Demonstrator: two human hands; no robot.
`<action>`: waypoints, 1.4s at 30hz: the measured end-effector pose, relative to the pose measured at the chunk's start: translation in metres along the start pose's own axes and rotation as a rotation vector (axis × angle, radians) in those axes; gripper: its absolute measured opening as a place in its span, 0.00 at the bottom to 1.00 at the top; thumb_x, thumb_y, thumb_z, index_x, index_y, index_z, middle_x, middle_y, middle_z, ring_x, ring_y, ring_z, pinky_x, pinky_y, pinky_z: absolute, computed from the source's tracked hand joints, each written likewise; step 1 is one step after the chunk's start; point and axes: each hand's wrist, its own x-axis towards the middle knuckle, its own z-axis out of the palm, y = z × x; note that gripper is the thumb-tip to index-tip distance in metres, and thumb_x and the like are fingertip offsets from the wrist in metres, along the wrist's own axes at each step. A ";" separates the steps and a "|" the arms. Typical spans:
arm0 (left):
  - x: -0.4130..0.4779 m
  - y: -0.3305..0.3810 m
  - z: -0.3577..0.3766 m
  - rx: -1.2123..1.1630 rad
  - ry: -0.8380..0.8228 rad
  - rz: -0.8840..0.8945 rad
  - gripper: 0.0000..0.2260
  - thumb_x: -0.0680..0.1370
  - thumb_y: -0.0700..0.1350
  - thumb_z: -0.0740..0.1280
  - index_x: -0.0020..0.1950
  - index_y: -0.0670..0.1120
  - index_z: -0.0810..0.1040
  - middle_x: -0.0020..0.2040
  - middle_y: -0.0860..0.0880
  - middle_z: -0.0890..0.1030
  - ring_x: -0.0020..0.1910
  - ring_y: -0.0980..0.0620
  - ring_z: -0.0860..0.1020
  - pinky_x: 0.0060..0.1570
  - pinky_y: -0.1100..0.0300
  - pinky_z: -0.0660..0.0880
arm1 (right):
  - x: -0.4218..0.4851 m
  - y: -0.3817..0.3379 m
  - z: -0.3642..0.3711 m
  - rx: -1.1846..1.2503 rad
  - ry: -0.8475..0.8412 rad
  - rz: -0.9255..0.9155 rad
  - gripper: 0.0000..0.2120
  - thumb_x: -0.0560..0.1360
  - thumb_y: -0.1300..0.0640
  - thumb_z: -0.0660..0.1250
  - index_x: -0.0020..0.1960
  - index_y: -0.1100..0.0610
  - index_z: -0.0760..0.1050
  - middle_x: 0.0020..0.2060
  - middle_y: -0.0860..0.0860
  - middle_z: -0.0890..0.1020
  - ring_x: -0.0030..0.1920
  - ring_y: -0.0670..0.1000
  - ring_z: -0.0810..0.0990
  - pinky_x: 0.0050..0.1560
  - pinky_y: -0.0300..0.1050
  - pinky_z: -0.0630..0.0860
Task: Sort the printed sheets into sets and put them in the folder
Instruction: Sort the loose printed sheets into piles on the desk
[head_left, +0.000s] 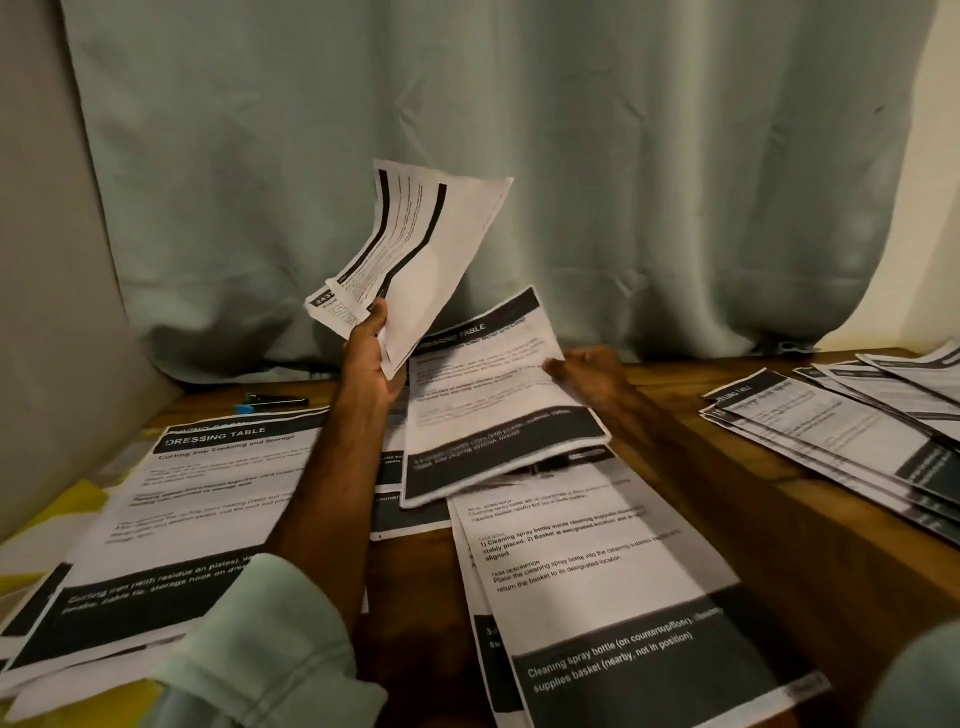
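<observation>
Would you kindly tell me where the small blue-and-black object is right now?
In the head view, the blue-and-black object lies on the wooden table, left of the left hand, between the curtain and the left pile of sheets.

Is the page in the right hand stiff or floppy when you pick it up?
Probably floppy: the white printed sheet pinched at its edge by the right hand visibly bends. Likely very light too, since the left hand holds several fanned white sheets up, and those curl as well.
</observation>
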 end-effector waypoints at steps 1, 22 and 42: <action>0.001 -0.001 -0.001 -0.021 0.011 0.001 0.11 0.82 0.43 0.67 0.64 0.45 0.77 0.40 0.48 0.86 0.35 0.52 0.84 0.31 0.61 0.80 | 0.005 -0.006 0.010 -0.030 0.018 -0.007 0.07 0.76 0.58 0.75 0.42 0.59 0.81 0.42 0.54 0.85 0.40 0.51 0.82 0.40 0.40 0.79; 0.001 -0.027 -0.007 0.253 -0.165 -0.071 0.14 0.80 0.42 0.70 0.66 0.47 0.78 0.47 0.49 0.87 0.41 0.50 0.86 0.36 0.51 0.83 | 0.020 0.023 -0.028 0.563 -0.137 0.207 0.26 0.84 0.45 0.59 0.68 0.66 0.74 0.56 0.63 0.83 0.59 0.62 0.82 0.58 0.56 0.80; -0.008 -0.061 0.036 0.681 -0.612 -0.012 0.21 0.75 0.46 0.75 0.68 0.46 0.79 0.61 0.50 0.84 0.60 0.49 0.83 0.65 0.47 0.77 | -0.013 0.033 -0.092 0.508 0.089 -0.115 0.13 0.72 0.57 0.78 0.55 0.54 0.82 0.52 0.51 0.88 0.49 0.59 0.87 0.54 0.62 0.83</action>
